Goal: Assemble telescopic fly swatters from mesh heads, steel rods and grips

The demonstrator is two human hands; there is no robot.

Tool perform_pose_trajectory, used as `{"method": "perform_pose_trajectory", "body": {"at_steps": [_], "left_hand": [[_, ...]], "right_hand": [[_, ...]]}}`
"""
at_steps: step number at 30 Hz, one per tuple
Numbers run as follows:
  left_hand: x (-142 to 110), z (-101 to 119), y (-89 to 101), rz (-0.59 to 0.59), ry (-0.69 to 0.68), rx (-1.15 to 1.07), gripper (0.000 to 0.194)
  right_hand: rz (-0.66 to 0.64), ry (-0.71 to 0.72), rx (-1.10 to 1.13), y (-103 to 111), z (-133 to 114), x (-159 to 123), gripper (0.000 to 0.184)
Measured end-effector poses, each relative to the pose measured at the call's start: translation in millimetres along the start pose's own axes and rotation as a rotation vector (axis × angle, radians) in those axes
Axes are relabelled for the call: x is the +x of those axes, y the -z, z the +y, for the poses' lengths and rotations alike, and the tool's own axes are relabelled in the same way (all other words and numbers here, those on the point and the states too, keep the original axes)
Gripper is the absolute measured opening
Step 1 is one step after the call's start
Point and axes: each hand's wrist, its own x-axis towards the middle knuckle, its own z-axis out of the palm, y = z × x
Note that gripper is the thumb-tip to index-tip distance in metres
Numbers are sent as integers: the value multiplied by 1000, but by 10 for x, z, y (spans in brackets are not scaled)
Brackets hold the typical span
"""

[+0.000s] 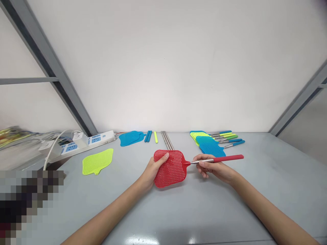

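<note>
Red fly swatter (170,173), square-holed mesh pattern, red grip (227,158), silver shaft (204,160)

The grey counter (268,183) holds a white power strip (95,140) at its back left and a lime mesh swatter head (97,161) nearer the left edge. Along the back edge lie a blue swatter head (130,138), blue grips (148,136), a yellow grip (155,137), steel rods (166,139), stacked swatter heads (206,143) and colored-grip steel handles (226,137).

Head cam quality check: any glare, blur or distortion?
Head view: glare on the grey table near the bottom edge; wide-angle distortion slants the metal frame bars; a pixelated block covers the lower left; the red fly swatter stays sharp.
</note>
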Motion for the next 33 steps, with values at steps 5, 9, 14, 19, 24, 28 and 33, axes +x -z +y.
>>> {"method": "perform_pose_trajectory", "body": {"at_steps": [5,9,14,19,24,28,33], "left_hand": [[9,16,18,-7,4,14,34],[27,22,63,-37,-40,11,31],[52,15,103,0,-128,109,29],[81,1,113,53,-221,223,29],[105,-7,133,63,-278,276,28],[105,-3,133,69,-291,325,27],[125,-10,148,79,-288,425,24]], "right_hand": [[31,-4,-4,13,-7,-4,26],[57,-2,6,25,-21,-6,26],[66,10,57,41,-24,1,23],[100,30,145,60,-4,20,20],[107,27,185,66,-4,33,17],[138,1,224,83,-3,34,16],[222,-25,259,114,30,52,17]]}}
